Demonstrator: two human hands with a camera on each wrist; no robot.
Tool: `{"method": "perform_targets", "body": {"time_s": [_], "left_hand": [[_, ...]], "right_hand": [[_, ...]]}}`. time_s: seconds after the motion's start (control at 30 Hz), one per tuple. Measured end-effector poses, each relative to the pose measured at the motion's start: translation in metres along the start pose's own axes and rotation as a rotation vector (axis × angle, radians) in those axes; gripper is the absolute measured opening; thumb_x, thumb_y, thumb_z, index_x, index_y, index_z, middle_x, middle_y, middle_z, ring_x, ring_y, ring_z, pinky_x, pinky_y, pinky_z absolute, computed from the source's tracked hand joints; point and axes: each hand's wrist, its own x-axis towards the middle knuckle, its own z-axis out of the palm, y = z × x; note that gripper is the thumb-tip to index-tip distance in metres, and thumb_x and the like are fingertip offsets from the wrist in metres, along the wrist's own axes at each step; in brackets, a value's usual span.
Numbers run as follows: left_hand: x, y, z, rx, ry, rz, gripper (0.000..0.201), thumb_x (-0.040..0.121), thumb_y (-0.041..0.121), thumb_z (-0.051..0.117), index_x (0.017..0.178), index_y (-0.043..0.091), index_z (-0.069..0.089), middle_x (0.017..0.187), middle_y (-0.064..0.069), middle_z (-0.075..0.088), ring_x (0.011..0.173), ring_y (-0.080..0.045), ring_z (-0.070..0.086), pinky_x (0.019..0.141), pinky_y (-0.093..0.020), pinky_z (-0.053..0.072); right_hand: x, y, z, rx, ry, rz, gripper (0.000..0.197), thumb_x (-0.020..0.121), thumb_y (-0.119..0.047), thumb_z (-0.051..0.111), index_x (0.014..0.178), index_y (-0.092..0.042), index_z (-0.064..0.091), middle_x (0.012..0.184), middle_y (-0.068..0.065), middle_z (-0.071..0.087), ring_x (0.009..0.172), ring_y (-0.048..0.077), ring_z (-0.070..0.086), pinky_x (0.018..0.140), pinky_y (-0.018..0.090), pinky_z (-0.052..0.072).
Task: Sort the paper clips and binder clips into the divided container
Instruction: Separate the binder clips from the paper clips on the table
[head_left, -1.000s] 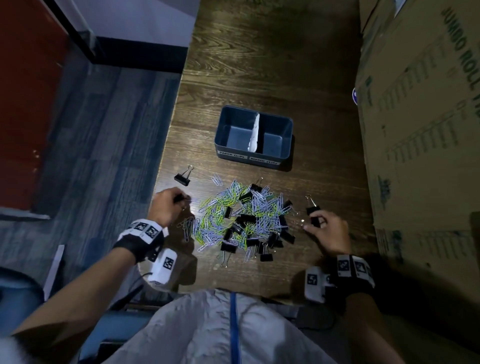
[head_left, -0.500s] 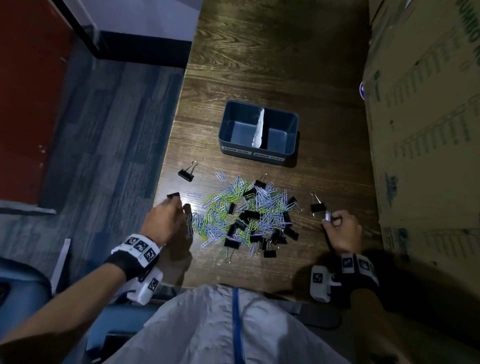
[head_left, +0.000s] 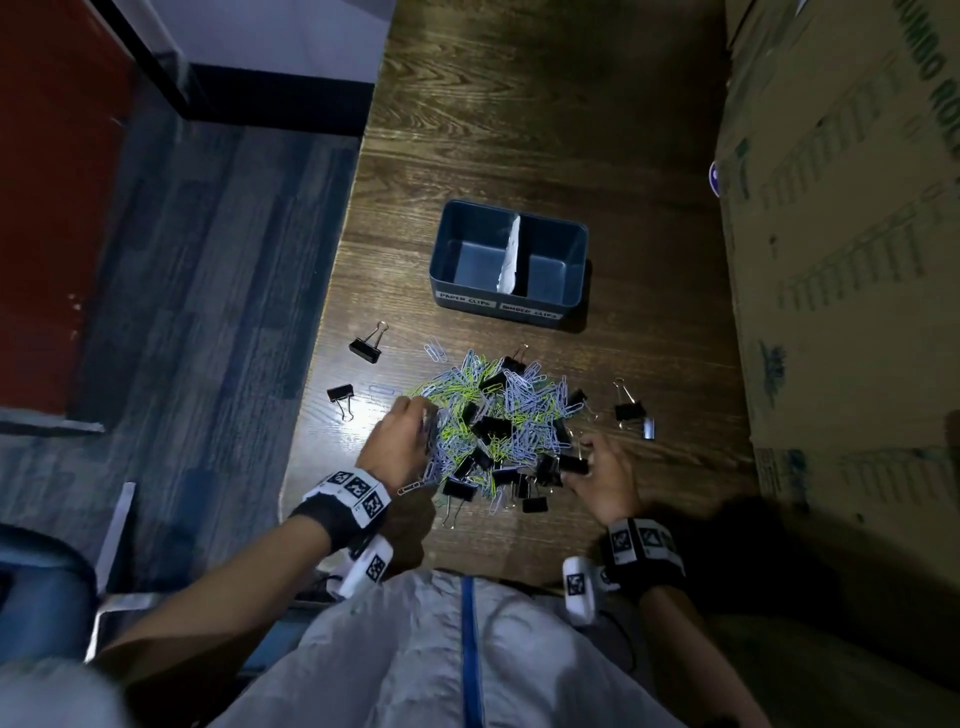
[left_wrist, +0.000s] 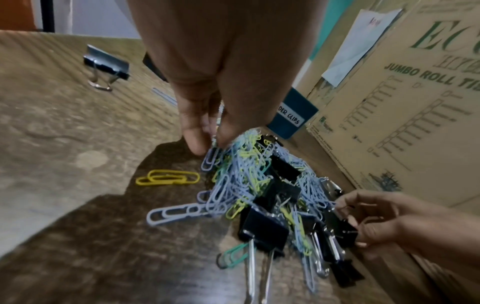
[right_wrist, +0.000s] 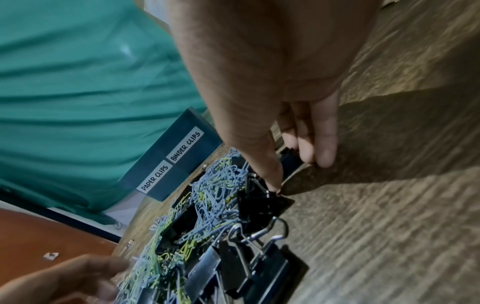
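Head view first: left hand (head_left: 397, 447) pinches a bunch of paper clips (left_wrist: 211, 158) at the near-left edge of the pile (head_left: 498, 421), thumb and fingertips (left_wrist: 193, 142) closed tight on the wire. Right hand (head_left: 602, 478) sits at the pile's near-right edge, thumb and fingers curled onto a black binder clip (head_left: 574, 464); the right wrist view shows the thumb tip pressing down on black metal while the other fingers touch the desk (head_left: 519, 104) just beside it. Between the two grips lies the mixed heap, blue and yellow wire tangled with black binders. Left of the left grip, two stray binders (head_left: 340, 393) rest well apart from the heap, one further out (head_left: 366, 347). Right of the right grip, another binder (head_left: 629, 410) stands alone. Beyond both grips sits the container (head_left: 509, 306), split by a white divider (head_left: 511, 254), labelled PAPER CLIPS on the left half and BINDER CLIPS on the right. A box (head_left: 841, 260) lines the desk's right side.
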Motion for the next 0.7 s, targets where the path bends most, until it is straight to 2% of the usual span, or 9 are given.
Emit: {"method": "perform_targets", "body": {"time_s": [0.1, 0.2, 0.3, 0.4, 0.47, 0.53, 0.57, 0.63, 0.7], "left_hand": [[0.005, -0.005, -0.009, 0.042, 0.146, -0.127, 0.058, 0.078, -0.003, 0.067, 0.131, 0.008, 0.044, 0.126, -0.015, 0.043, 0.100, -0.031, 0.056, 0.086, -0.039, 0.053], [0.013, -0.005, -0.011, 0.095, 0.143, -0.184, 0.047, 0.082, 0.005, 0.067, 0.125, 0.003, 0.047, 0.124, -0.018, 0.040, 0.110, -0.036, 0.049, 0.090, -0.046, 0.051], [0.015, 0.008, -0.007, 0.112, 0.066, -0.018, 0.040, 0.085, 0.005, 0.064, 0.123, 0.003, 0.050, 0.122, -0.016, 0.045, 0.101, -0.031, 0.054, 0.084, -0.037, 0.051], [0.004, 0.023, -0.002, 0.180, 0.078, 0.174, 0.040, 0.086, 0.012, 0.066, 0.123, 0.008, 0.051, 0.121, -0.011, 0.047, 0.093, -0.021, 0.054, 0.064, -0.021, 0.042], [-0.004, 0.030, 0.006, 0.244, 0.028, 0.361, 0.036, 0.090, 0.022, 0.063, 0.122, 0.009, 0.052, 0.116, -0.009, 0.050, 0.091, -0.020, 0.056, 0.062, -0.020, 0.040], [-0.010, 0.032, 0.018, 0.346, -0.083, 0.535, 0.039, 0.091, 0.032, 0.063, 0.123, 0.013, 0.051, 0.116, -0.008, 0.051, 0.093, -0.020, 0.056, 0.065, -0.024, 0.047], [-0.011, 0.033, 0.024, 0.411, -0.123, 0.566, 0.043, 0.090, 0.036, 0.063, 0.125, 0.015, 0.049, 0.119, -0.009, 0.051, 0.096, -0.022, 0.055, 0.067, -0.029, 0.051], [-0.011, 0.037, 0.030, 0.508, -0.164, 0.513, 0.050, 0.090, 0.041, 0.062, 0.129, 0.016, 0.044, 0.128, -0.011, 0.046, 0.108, -0.025, 0.051, 0.076, -0.039, 0.053], [-0.010, 0.044, 0.032, 0.533, -0.169, 0.456, 0.049, 0.092, 0.037, 0.060, 0.131, 0.015, 0.042, 0.132, -0.012, 0.045, 0.115, -0.026, 0.046, 0.081, -0.040, 0.052]], "right_hand": [[0.000, 0.001, -0.001, 0.009, 0.003, 0.015, 0.063, 0.076, -0.016, 0.083, 0.127, -0.033, 0.052, 0.137, 0.001, 0.044, 0.120, 0.026, 0.054, 0.097, 0.044, 0.051], [-0.003, -0.002, 0.001, -0.023, 0.012, -0.024, 0.064, 0.078, -0.016, 0.082, 0.131, -0.033, 0.051, 0.141, 0.000, 0.042, 0.124, 0.025, 0.053, 0.099, 0.046, 0.051], [-0.005, -0.010, 0.003, -0.071, 0.049, -0.060, 0.057, 0.080, -0.014, 0.079, 0.129, -0.028, 0.055, 0.142, 0.000, 0.045, 0.124, 0.025, 0.053, 0.099, 0.040, 0.050], [-0.007, -0.014, 0.002, -0.094, 0.087, -0.089, 0.054, 0.078, -0.011, 0.080, 0.125, -0.026, 0.058, 0.138, 0.002, 0.050, 0.119, 0.027, 0.057, 0.095, 0.040, 0.053], [-0.008, -0.014, 0.002, -0.093, 0.112, -0.116, 0.048, 0.076, -0.010, 0.081, 0.117, -0.023, 0.060, 0.131, 0.002, 0.056, 0.115, 0.027, 0.058, 0.091, 0.041, 0.054], [-0.008, -0.013, 0.001, -0.089, 0.121, -0.144, 0.043, 0.075, -0.009, 0.081, 0.110, -0.021, 0.060, 0.125, 0.002, 0.059, 0.112, 0.025, 0.057, 0.088, 0.039, 0.053], [-0.008, -0.013, 0.001, -0.086, 0.121, -0.158, 0.042, 0.074, -0.009, 0.082, 0.108, -0.022, 0.060, 0.123, 0.002, 0.060, 0.110, 0.025, 0.057, 0.087, 0.038, 0.052], [-0.007, -0.010, 0.001, -0.066, 0.122, -0.190, 0.043, 0.072, -0.009, 0.083, 0.105, -0.023, 0.059, 0.120, 0.002, 0.060, 0.107, 0.025, 0.059, 0.086, 0.039, 0.053], [-0.006, -0.008, 0.000, -0.040, 0.115, -0.184, 0.042, 0.072, -0.012, 0.085, 0.104, -0.025, 0.061, 0.120, 0.001, 0.061, 0.104, 0.022, 0.061, 0.087, 0.042, 0.055]]}}
